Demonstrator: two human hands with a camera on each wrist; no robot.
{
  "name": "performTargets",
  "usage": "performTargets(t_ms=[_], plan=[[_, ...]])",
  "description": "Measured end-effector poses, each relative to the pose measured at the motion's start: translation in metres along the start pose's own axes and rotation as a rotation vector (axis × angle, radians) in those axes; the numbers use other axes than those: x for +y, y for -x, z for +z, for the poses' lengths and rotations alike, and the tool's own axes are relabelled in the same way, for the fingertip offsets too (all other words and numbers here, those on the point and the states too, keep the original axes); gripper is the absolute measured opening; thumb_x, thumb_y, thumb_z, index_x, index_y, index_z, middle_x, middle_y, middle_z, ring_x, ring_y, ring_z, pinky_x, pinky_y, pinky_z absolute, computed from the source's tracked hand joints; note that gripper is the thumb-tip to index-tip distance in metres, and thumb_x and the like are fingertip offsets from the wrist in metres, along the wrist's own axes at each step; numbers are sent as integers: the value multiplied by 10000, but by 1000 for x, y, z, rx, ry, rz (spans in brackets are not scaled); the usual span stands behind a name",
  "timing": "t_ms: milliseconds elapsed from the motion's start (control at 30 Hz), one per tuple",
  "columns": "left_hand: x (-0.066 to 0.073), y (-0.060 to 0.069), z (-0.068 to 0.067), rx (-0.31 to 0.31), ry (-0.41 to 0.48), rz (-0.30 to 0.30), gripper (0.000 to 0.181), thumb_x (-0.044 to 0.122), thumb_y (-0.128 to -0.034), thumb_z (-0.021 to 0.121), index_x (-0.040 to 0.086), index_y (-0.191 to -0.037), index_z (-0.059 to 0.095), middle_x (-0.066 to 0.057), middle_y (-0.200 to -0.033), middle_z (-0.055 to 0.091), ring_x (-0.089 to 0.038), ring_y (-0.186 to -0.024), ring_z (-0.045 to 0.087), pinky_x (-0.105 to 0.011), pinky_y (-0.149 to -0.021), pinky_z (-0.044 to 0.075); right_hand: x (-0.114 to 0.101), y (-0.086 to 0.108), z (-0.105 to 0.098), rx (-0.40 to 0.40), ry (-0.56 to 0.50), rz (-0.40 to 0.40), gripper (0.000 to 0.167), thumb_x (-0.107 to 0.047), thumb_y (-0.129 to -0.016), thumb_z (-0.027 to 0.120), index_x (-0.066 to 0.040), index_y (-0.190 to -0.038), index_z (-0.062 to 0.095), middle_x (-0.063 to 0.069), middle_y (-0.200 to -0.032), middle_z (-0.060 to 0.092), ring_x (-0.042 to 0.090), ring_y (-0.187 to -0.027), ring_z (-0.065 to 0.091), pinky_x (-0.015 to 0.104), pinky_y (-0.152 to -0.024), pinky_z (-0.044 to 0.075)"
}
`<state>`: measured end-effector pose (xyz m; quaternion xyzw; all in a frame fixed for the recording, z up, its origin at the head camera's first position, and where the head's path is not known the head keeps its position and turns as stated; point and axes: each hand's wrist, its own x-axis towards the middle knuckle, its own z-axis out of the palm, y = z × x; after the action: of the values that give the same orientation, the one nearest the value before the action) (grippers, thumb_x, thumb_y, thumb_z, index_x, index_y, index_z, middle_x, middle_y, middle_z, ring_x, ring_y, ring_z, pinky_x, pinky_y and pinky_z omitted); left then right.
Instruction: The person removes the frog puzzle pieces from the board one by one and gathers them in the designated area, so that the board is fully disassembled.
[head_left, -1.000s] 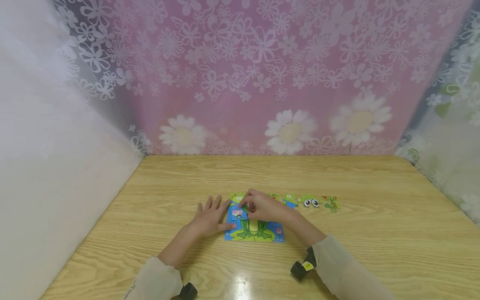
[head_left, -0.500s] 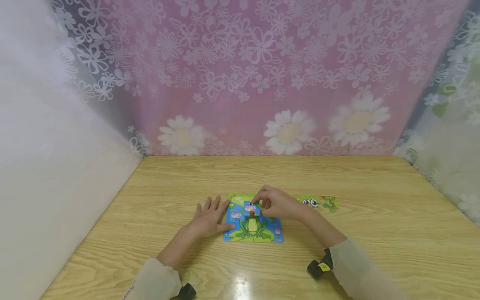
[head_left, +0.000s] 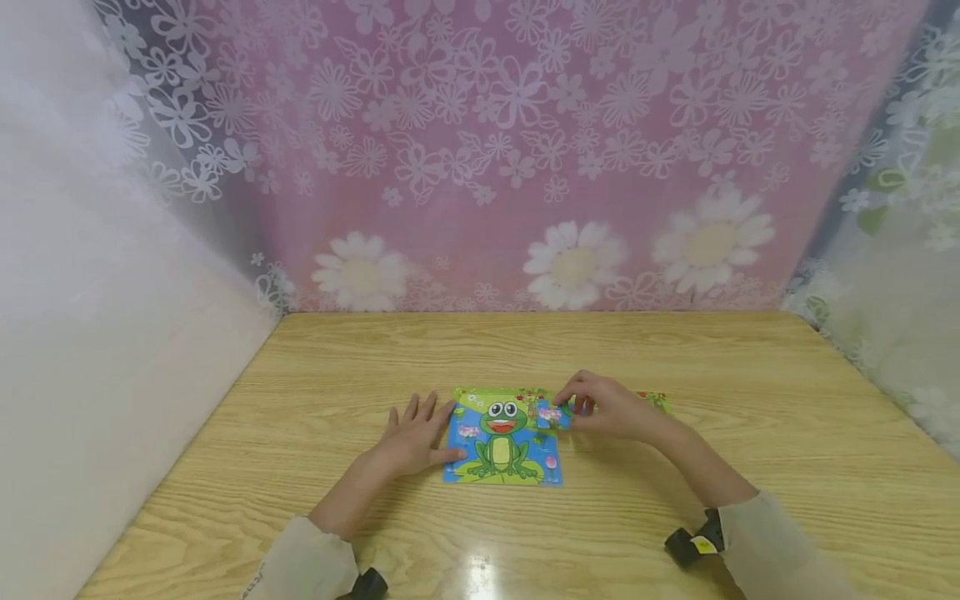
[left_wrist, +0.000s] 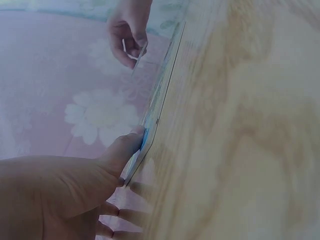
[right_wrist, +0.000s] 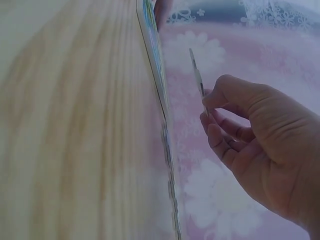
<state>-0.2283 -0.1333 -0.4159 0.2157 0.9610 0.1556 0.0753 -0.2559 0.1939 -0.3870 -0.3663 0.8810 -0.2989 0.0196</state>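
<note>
Rightward since the earlier frame, the right hand [head_left: 617,410] has carried a lotus piece [head_left: 550,416] off the frog's face to the frog board's [head_left: 504,475] upper right corner, pinched between thumb and fingers. Both wrist views, unlike the head view, show it edge-on, raised clear. Left of it, the left hand [head_left: 415,442] lies with extended fingers, thumb on the board, while the right hand partly hides other pieces [head_left: 654,398] right of centre.

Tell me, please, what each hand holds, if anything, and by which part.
The right hand pinches a puzzle piece by its right side; the left hand holds nothing, only touching the puzzle.
</note>
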Motion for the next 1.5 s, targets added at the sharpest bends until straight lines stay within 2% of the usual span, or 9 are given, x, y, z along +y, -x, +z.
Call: performTargets(t_ms=[200, 567, 767, 967, 1100, 1500], plan=[[3, 3, -3, 3, 15, 7, 828, 560, -847, 541, 85, -1459, 250, -240, -1477, 126, -462, -1321, 46, -666, -969, 38, 11, 14, -5, -4, 8, 14, 256, 30, -782, 638, -59, -1020, 668, 43, -968, 528, 119, -750, 536, 260, -639, 476], [5, 3, -4, 8, 11, 8, 814, 539, -852, 553, 81, -1456, 257, -241, -1476, 134, -463, -1321, 53, -668, -968, 50, 22, 30, -3, -16, 20, 40, 261, 33, -782, 637, -87, -1013, 662, 6, -937, 530, 122, -731, 503, 241, -612, 459], [6, 4, -4, 5, 11, 12, 816, 536, -851, 559, 77, -1455, 259, -242, -1475, 135, -466, -1320, 52, -668, -968, 48, 23, 32, -1, -45, 3, 66, 299, 37, -785, 620, -139, -1021, 673, -3, -927, 516, 134, -730, 483, 251, -614, 448], [5, 3, -4, 5, 8, 3, 816, 543, -851, 552, 86, -1459, 254, -234, -1478, 133, -456, -1324, 51, -663, -972, 46, 24, 33, 0, -63, -29, 50, 294, 49, -788, 627, -129, -1018, 667, 7, -927, 521, 127, -744, 497, 254, -626, 458], [4, 2, -3, 5, 6, 1, 819, 552, -849, 550, 90, -1458, 257, -234, -1478, 134, -457, -1324, 51, -662, -974, 46, 24, 34, 0, -67, -59, 67, 290, 51, -791, 629, -119, -1026, 655, 8, -929, 523, 127, -745, 496, 254, -629, 460], [3, 1, -2, -2, -6, -8, 816, 557, -853, 539, 100, -1463, 246, -229, -1482, 127, -450, -1327, 47, -657, -977, 45, 26, 35, 0, -93, -81, 69, 285, 51, -799, 628, -99, -1040, 641, 18, -977, 529, 142, -784, 507, 268, -676, 477]])
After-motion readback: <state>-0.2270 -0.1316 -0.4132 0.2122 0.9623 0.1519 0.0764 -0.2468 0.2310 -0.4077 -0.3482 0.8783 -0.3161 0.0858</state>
